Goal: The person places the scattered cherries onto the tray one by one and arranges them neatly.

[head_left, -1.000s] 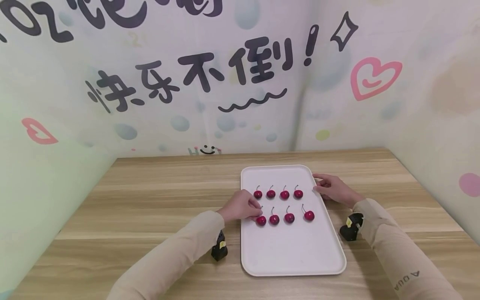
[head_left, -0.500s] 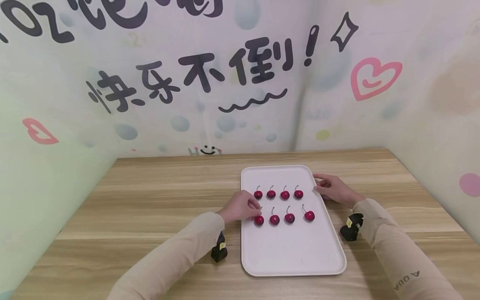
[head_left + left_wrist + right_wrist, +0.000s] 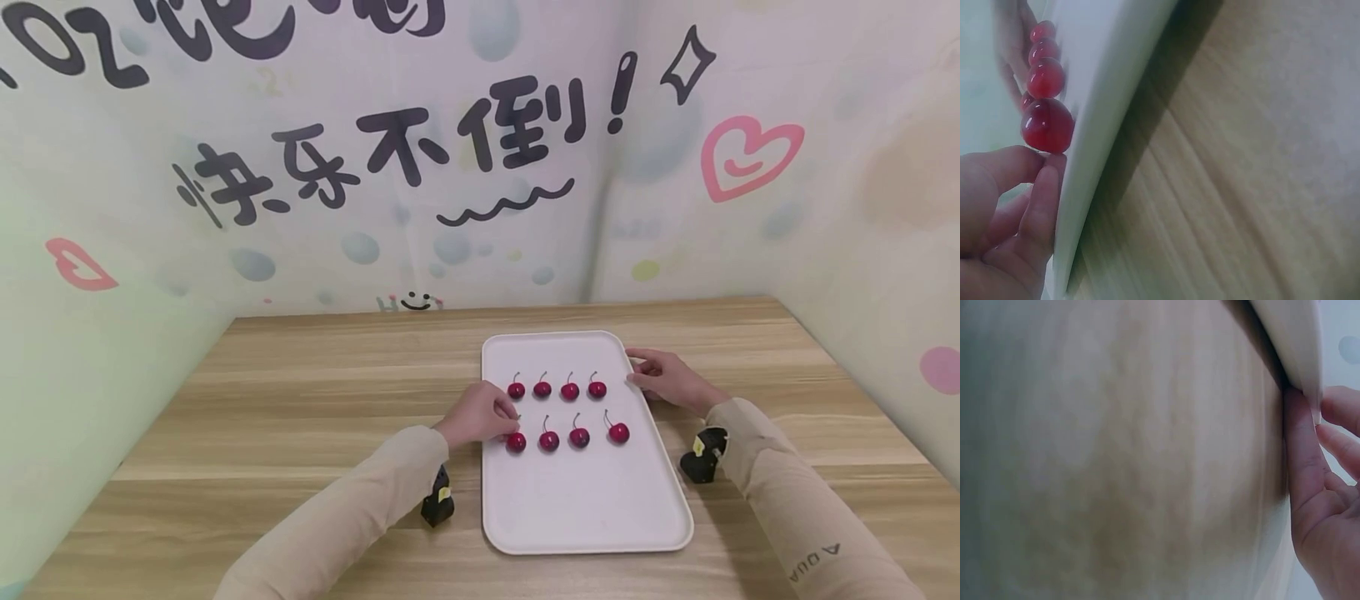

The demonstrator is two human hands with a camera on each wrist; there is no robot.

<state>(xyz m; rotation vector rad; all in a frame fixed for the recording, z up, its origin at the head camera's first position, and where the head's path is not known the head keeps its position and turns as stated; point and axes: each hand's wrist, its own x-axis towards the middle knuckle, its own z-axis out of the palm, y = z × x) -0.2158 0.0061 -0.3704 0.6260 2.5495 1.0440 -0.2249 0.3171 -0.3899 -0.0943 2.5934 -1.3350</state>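
On a white tray [image 3: 585, 508] lie two rows of red cherries with stems. My left hand [image 3: 476, 412] reaches over the tray's left side and pinches the leftmost cherry [image 3: 516, 442] of the nearer row, thumb and fingertips together at its stem side. In the left wrist view that cherry [image 3: 1047, 126] sits right against the fingertips; its stem is hidden there. My right hand [image 3: 671, 381] grips the tray's right rim, one digit below the edge [image 3: 1300, 356] and the other fingers above it in the right wrist view.
The farther row, with a cherry [image 3: 569, 391] near its middle, lies behind. Another cherry [image 3: 618, 432] ends the nearer row on the right, spaced wider. The tray rests on a wood-grain table [image 3: 337, 367] bounded by printed walls [image 3: 360, 250].
The leftmost cherry of the nearer row has shifted slightly left with my left fingertips. My right hand and the tray have stayed in place.
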